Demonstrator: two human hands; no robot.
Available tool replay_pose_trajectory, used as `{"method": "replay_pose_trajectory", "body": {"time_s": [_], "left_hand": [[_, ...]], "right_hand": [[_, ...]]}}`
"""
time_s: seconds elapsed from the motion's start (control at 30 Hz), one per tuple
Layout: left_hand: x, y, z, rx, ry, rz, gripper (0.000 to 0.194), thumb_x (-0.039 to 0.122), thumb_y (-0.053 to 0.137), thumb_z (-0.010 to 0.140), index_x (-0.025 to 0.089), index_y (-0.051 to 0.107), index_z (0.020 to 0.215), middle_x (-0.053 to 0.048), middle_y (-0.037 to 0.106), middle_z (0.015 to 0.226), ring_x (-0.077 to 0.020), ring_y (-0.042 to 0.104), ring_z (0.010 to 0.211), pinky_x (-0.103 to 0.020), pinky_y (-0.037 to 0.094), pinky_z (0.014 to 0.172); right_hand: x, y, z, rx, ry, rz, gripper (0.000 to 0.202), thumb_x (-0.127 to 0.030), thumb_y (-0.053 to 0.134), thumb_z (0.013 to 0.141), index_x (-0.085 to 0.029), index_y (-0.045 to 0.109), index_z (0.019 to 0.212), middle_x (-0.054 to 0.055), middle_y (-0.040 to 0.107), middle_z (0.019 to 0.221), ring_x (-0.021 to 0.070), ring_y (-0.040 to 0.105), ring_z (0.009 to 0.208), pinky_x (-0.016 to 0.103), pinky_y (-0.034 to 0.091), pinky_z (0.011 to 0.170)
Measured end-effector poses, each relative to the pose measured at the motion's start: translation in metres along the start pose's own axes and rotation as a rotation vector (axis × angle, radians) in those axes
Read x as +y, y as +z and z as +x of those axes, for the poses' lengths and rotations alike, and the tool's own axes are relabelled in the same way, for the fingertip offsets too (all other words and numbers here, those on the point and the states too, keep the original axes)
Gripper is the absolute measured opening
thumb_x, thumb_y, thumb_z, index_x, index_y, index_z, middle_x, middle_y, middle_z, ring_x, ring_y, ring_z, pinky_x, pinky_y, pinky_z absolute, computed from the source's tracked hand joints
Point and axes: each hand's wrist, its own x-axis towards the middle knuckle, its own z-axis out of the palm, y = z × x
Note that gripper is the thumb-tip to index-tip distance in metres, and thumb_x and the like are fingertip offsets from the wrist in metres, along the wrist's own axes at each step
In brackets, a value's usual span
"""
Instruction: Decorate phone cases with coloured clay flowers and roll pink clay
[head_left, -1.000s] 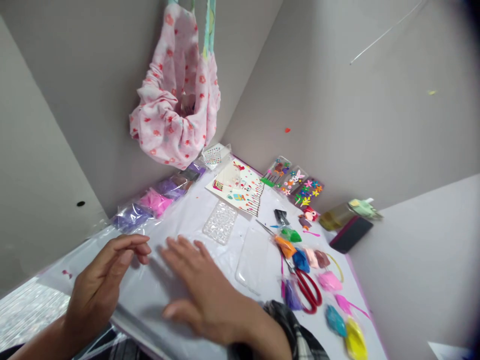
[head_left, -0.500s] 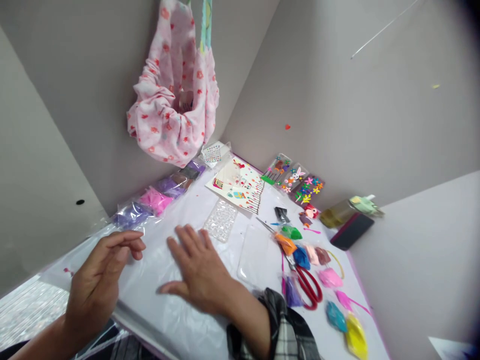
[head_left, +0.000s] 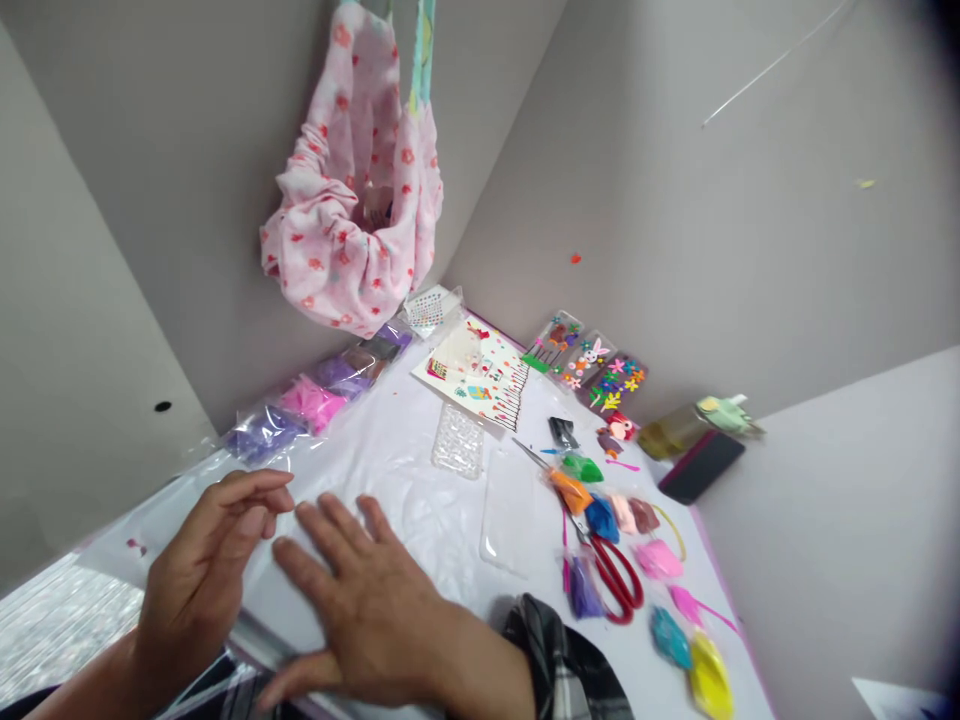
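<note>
My right hand [head_left: 375, 590] is spread palm down over the white sheet [head_left: 405, 520] on the table, fingers apart, with nothing in it. To its left, my left hand [head_left: 206, 570] hovers by the table's near left edge. Its fingers are loosely bent, the thumb beneath them, and I see nothing held. Beyond my right hand lie a clear patterned sheet or case [head_left: 458, 440] and a smooth clear case [head_left: 508, 520]. A card with drawings and stickers [head_left: 487, 385] lies behind them.
On the right are red-handled scissors [head_left: 619, 580], an orange clay packet [head_left: 570, 492], several other clay packets, a dark phone [head_left: 703, 468] and a bottle [head_left: 675, 430]. Decorated cases [head_left: 589, 360] lean at the back wall. Purple and pink packets [head_left: 311, 402] line the left. A pink cloth bag [head_left: 352, 240] hangs above.
My right hand has moved left and toward me across the sheet, still spread, and is now closer to my left hand. The patterned clear piece has shifted slightly right. My left hand is nearly unchanged.
</note>
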Motion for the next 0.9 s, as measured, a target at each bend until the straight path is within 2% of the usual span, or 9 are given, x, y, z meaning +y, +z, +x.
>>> {"method": "replay_pose_trajectory", "body": {"time_s": [0.07,0.17,0.27,0.37,0.43,0.5,0.63,0.77,0.9], "left_hand": [[0.001,0.0,0.0,-0.002,0.019,0.007,0.022,0.034,0.048,0.11,0.027,0.065,0.124,0.001,0.064,0.096,-0.0124,0.057,0.077,-0.019,0.053,0.075],[0.001,0.0,0.0,-0.019,0.039,0.017,0.022,0.032,0.047,0.111,0.028,0.064,0.125,0.001,0.063,0.096,-0.0116,0.056,0.076,-0.019,0.052,0.075],[0.001,-0.001,0.0,-0.032,0.038,0.028,0.022,0.032,0.047,0.111,0.028,0.064,0.125,0.001,0.062,0.096,-0.0121,0.057,0.079,-0.02,0.051,0.076],[0.001,-0.002,-0.001,-0.029,0.035,0.023,0.022,0.032,0.046,0.112,0.027,0.063,0.124,0.0,0.062,0.096,-0.0127,0.056,0.079,-0.021,0.051,0.076],[0.002,-0.002,-0.001,-0.031,0.03,0.025,0.023,0.033,0.046,0.112,0.026,0.064,0.123,0.0,0.061,0.096,-0.013,0.055,0.078,-0.022,0.051,0.075],[0.003,-0.002,0.0,-0.035,0.021,0.038,0.023,0.034,0.046,0.112,0.025,0.064,0.121,0.0,0.061,0.096,-0.0133,0.055,0.078,-0.023,0.05,0.074],[0.003,-0.002,-0.001,-0.054,0.015,0.06,0.022,0.035,0.046,0.111,0.025,0.064,0.121,-0.001,0.061,0.096,-0.0135,0.055,0.078,-0.022,0.051,0.073],[0.003,-0.002,-0.001,-0.053,0.013,0.064,0.023,0.035,0.046,0.111,0.026,0.065,0.119,0.0,0.062,0.094,-0.0133,0.055,0.077,-0.021,0.051,0.073],[0.001,-0.001,0.0,-0.068,0.006,0.062,0.022,0.036,0.047,0.111,0.027,0.065,0.119,0.001,0.063,0.093,-0.0126,0.057,0.075,-0.02,0.052,0.072]], "right_hand": [[0.0,-0.001,-0.001,-0.003,-0.003,0.044,0.088,-0.071,0.049,0.102,-0.016,0.026,0.166,0.017,0.024,0.177,0.0309,0.014,0.165,0.057,0.016,0.134],[0.016,-0.007,-0.005,0.023,0.106,0.127,0.086,-0.067,0.053,0.103,-0.017,0.026,0.167,0.018,0.023,0.176,0.0337,0.015,0.165,0.063,0.016,0.132],[0.038,-0.021,-0.015,0.1,0.174,0.289,0.074,-0.06,0.04,0.11,-0.023,0.018,0.17,0.01,0.019,0.179,0.0254,0.012,0.166,0.057,0.016,0.134],[0.054,-0.034,-0.028,0.268,0.275,0.381,0.062,-0.053,0.026,0.114,-0.03,0.015,0.171,0.003,0.019,0.179,0.019,0.014,0.166,0.049,0.019,0.134],[0.061,-0.037,-0.034,0.355,0.387,0.322,0.061,-0.048,0.028,0.115,-0.027,0.019,0.171,0.006,0.022,0.178,0.0205,0.02,0.165,0.049,0.022,0.134],[0.066,-0.037,-0.037,0.365,0.527,0.156,0.061,-0.041,0.04,0.113,-0.017,0.028,0.169,0.014,0.028,0.176,0.0271,0.025,0.163,0.053,0.025,0.133],[0.066,-0.027,-0.036,0.205,0.778,-0.174,0.06,-0.025,0.059,0.105,-0.002,0.045,0.158,0.027,0.036,0.169,0.0418,0.03,0.16,0.063,0.03,0.128],[0.045,-0.017,-0.031,0.087,0.708,-0.197,0.059,-0.027,0.061,0.105,-0.004,0.047,0.157,0.023,0.039,0.169,0.0425,0.033,0.158,0.063,0.035,0.126],[0.033,-0.015,-0.022,0.097,0.579,-0.213,0.054,-0.026,0.061,0.105,-0.008,0.051,0.154,0.02,0.044,0.167,0.041,0.045,0.152,0.063,0.045,0.12]]}}
